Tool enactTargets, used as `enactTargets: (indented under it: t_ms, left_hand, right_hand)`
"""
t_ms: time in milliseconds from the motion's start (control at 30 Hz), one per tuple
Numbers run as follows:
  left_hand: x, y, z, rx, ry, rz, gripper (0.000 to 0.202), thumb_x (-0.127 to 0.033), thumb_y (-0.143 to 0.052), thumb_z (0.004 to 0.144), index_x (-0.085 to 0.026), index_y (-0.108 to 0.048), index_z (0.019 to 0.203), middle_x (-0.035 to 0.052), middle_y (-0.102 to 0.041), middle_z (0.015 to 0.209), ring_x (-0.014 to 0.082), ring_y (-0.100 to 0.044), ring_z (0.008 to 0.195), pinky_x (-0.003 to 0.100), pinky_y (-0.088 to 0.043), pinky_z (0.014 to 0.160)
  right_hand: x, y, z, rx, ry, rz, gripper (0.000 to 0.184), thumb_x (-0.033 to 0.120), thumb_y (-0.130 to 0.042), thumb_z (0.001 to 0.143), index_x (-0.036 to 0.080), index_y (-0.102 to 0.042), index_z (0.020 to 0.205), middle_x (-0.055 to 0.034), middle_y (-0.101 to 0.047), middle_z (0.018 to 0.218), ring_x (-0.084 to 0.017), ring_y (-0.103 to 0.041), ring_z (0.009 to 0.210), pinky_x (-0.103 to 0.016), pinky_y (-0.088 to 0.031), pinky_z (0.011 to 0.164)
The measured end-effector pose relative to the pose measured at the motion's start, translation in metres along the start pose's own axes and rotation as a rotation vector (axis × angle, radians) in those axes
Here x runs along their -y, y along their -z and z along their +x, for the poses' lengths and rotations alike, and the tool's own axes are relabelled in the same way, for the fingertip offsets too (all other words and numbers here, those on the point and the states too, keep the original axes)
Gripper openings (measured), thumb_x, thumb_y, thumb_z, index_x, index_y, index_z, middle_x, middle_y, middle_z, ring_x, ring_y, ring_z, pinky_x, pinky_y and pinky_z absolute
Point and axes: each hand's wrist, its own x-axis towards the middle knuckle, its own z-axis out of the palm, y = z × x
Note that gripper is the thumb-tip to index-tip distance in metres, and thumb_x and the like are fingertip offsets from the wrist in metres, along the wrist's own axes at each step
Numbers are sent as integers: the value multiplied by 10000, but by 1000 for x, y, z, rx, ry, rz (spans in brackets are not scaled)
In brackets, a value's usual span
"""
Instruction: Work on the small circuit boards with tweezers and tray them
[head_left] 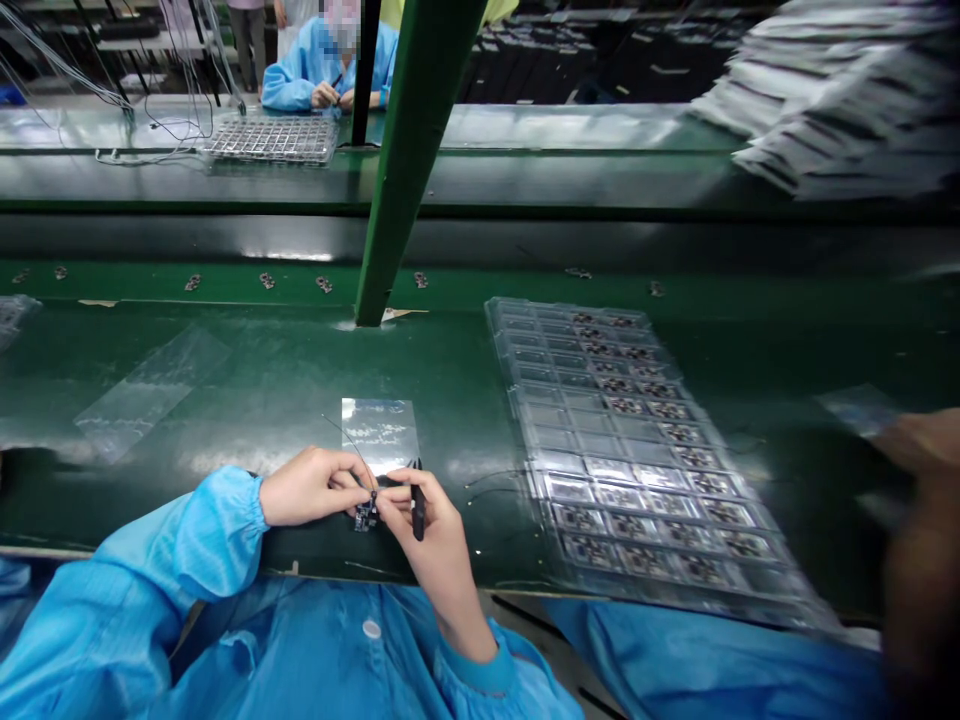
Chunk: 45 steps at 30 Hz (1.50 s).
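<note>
At the near counter point(262, 380) edge, the left hand point(315, 487) and right hand point(429, 535) pinch one small board point(365, 517), half hidden by fingers. The right also clasps one dark tool point(418, 512). Farther right lies one blurred tray point(541, 405).

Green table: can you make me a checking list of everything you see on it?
Surface: shiny green bench, dark belt behind.
Job's things: small circuit board with thin wire.
Clutter: clear tray partly filled with boards; clear plastic sheets; small parts along far edge.
Grippers: left hand pinches the small circuit board; right hand holds a black tool at it.
Cables: loose thin wires beside tray; white cables far left.
Surroundings: green post; a co-worker opposite.
</note>
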Motion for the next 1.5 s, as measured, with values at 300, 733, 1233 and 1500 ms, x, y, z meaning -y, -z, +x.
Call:
enactTargets:
  t_ms: [300, 733, 1233, 1500]
  left_hand:
    - [2, -7, -4, 31, -14, 114, 144, -251, -533, 837, -190, -545, 966, -16, -729, 716, 152, -680, 686, 191, -453, 616]
    - [2, 0, -2, 94, 17, 86, 217, -387, -535, 862, -194, -526, 960, -40, -636, 631, 138, -569, 636, 198, -381, 591]
    - [-6, 236, 107, -1178, 134, -396, 163, -248, -600, 897, -97, -614, 956, 46, -653, 866, 121, -632, 712, 269, -544, 665]
    - [-35, 194, 126, -1552, -136, -107, 347, -72, -417, 917, -125, -441, 1259, 126, -484, 1322, 167, -511, 1168, 255, -420, 976]
  right_hand:
    - [-4, -18, -8, -134, 186, -240, 154, 160, -523, 744, 199, -502, 892, 39, -562, 656, -109, -554, 546, -197, -439, 531]
    - [-2, -3, -1, -21, 73, 91, 235, 256, -671, 729, 213, -513, 897, 29, -646, 697, -152, -642, 666, -241, -499, 665]
    - [-24, 13, 8, -388, 82, 41, 352, 544, -510, 877, 243, -618, 1022, -70, -665, 829, -209, -632, 609, -312, -547, 533]
    - [-30, 19, 5, -200, 130, -22, 304, 464, -558, 872, 174, -642, 898, -71, -694, 766, -188, -663, 651, -263, -541, 597]
